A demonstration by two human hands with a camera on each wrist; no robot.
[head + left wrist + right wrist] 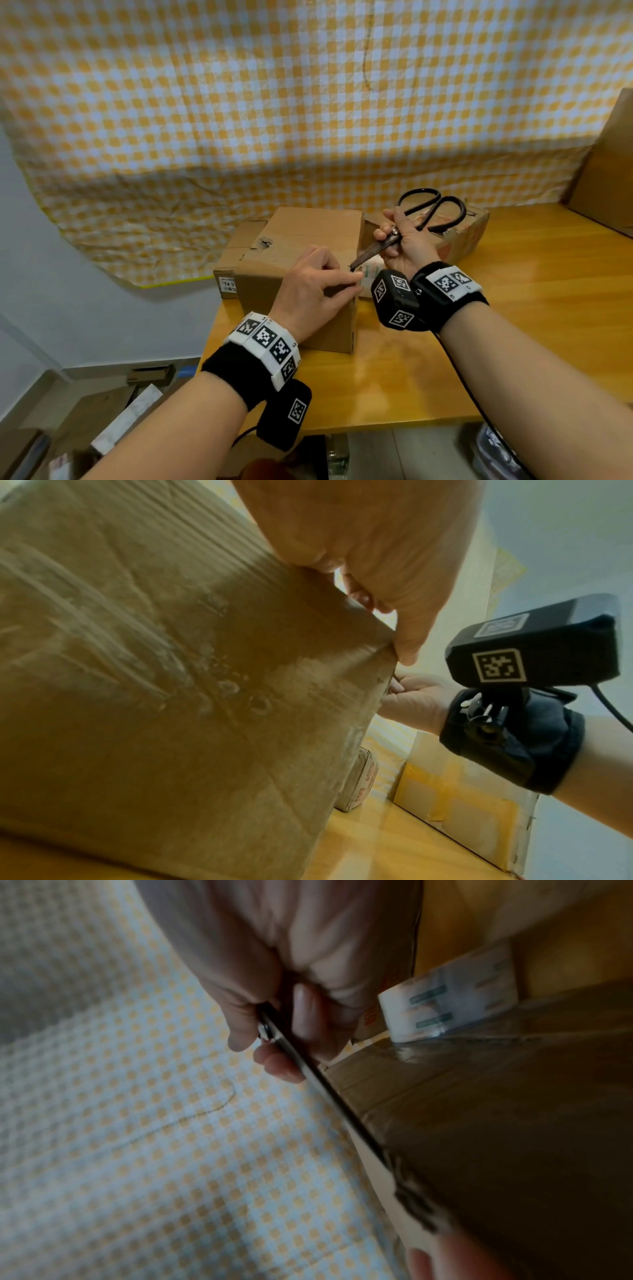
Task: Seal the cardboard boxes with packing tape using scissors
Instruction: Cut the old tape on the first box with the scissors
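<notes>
A brown cardboard box (pixel 301 246) stands on the wooden table (pixel 513 325). My left hand (pixel 356 284) lies over its top right edge, thumb and fingers pinching clear tape against the corner (pixel 387 647). My right hand (pixel 390 236) grips black scissors (pixel 428 212) around the pivot, handles up, blades together. The blade tip (pixel 354 265) points down at the box edge beside my left fingers. A clear tape roll (pixel 373 270) sits just right of the box, partly hidden by my hands, and shows in the right wrist view (pixel 448 993). Glossy tape lies on the box (pixel 496 1056) beside the blade (pixel 325 1091).
A second worn carton (pixel 462 236) lies behind my right hand. A flat labelled box (pixel 229 274) sits behind the main box at the left. A tall carton (pixel 606 171) stands at the table's far right. Checked cloth (pixel 274 102) covers the wall. Boxes clutter the floor (pixel 102 411).
</notes>
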